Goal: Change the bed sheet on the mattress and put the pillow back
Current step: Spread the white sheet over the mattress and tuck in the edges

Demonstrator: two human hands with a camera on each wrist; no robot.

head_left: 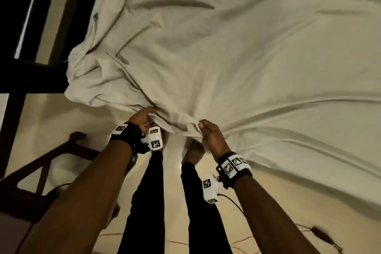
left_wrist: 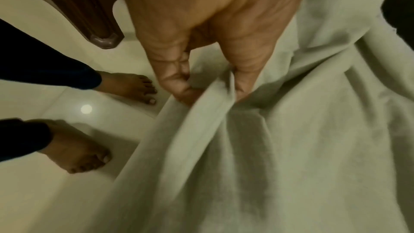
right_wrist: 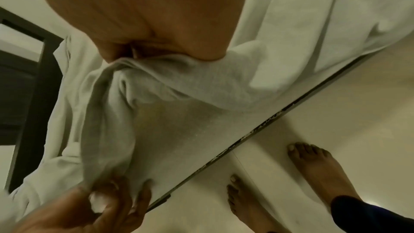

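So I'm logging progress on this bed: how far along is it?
Done: the white sheet is spread over most of the mattress. In hand: the left hand and right hand grip its near edge, with a corner bunched. Left: smoothing wrinkles and returning the pillow, which isn't in view.

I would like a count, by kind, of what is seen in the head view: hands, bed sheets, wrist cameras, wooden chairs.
Hands: 2, left hand and right hand, both gripping the sheet
Bed sheets: 1
Wrist cameras: 2
Wooden chairs: 1
Total: 6
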